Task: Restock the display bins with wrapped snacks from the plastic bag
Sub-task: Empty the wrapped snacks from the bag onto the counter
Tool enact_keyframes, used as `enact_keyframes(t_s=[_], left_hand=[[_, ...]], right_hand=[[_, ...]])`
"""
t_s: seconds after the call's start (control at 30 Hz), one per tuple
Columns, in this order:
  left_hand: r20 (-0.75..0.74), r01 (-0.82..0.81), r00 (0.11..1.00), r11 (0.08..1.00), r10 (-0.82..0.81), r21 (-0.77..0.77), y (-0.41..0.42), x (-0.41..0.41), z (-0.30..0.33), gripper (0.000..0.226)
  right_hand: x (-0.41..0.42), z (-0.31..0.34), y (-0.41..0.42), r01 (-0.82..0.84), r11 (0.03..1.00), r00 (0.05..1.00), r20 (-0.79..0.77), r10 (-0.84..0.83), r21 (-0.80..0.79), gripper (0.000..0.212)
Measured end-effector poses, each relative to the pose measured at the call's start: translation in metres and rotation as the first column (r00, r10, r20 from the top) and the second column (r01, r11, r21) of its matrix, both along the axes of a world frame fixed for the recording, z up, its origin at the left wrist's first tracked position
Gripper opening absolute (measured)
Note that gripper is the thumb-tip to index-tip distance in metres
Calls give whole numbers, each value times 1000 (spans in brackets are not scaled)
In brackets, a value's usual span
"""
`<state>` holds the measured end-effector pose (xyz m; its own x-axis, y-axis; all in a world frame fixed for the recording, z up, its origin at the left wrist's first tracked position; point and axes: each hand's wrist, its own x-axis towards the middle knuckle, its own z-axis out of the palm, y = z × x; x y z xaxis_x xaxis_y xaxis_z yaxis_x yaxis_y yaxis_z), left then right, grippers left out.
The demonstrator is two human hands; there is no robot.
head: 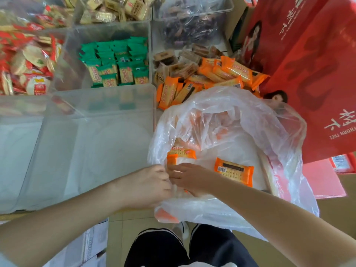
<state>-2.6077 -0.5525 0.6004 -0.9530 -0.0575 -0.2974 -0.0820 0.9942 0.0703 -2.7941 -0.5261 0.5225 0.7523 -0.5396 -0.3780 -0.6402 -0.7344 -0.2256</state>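
Orange cracker packet (233, 171) lying crosswise

Tiled floor (123, 224) | clear bins (92, 143) side by side | red cartons (308, 74) stacked beside plastic bag (240, 122)

Single head-worn wide-angle view, looking forward and steeply down from above. Close over the hands (169, 178) at lower centre, forearms entering from both bottom corners. Plastic bag (240, 120) right below the lens, display bins (107, 97) spreading up and left to the top edge. Own legs and floor (123, 224) along the bottom. Edges bowed by the lens.
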Motion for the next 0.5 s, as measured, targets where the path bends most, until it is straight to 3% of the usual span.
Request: enact_keyframes(t_s=[0.17, 0.3, 0.43, 0.5], left_hand=[[-39, -38, 998, 999, 40, 37, 7, -1, 4, 6], [-132, -86, 986, 990, 100, 113, 20, 2, 5, 28], [24, -249, 968, 951, 249, 182, 44, -5, 12, 28], [101, -294, 954, 950, 283, 109, 57, -4, 14, 54]], right_hand=[[-1, 4, -4, -77, 987, 994, -92, 65, -138, 51], [-47, 5, 9, 6, 994, 967, -251, -34, -108, 56], [-64, 18, 21, 116, 976, 986, -96, -135, -182, 49], [-54, 20, 21, 150, 988, 989, 18, -149, -44, 46]])
